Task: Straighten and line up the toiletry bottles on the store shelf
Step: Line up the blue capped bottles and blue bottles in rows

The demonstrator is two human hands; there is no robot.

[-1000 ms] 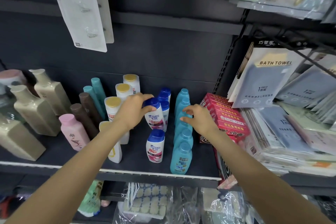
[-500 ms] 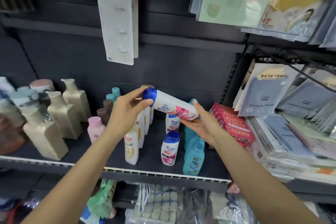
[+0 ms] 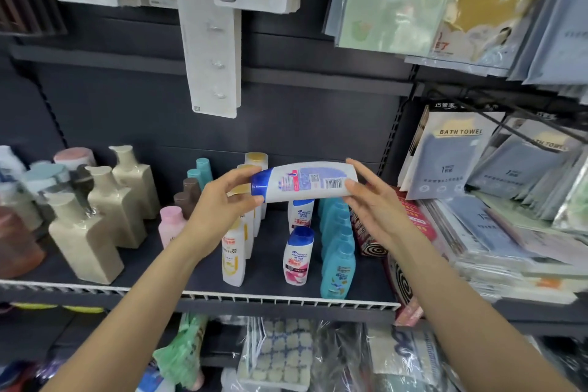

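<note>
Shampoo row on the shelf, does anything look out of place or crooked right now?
One white shampoo bottle with a blue cap is off the shelf, held sideways in the air between the left hand and right hand, barcode side facing the camera. The front blue-capped bottle leans slightly.

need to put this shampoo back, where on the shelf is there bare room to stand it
The shelf is bare between the yellow-capped row and the front blue-capped bottle, and in the gap behind that bottle. There is also bare floor ahead of the pink bottle. The teal row and red boxes stand packed together.
</note>
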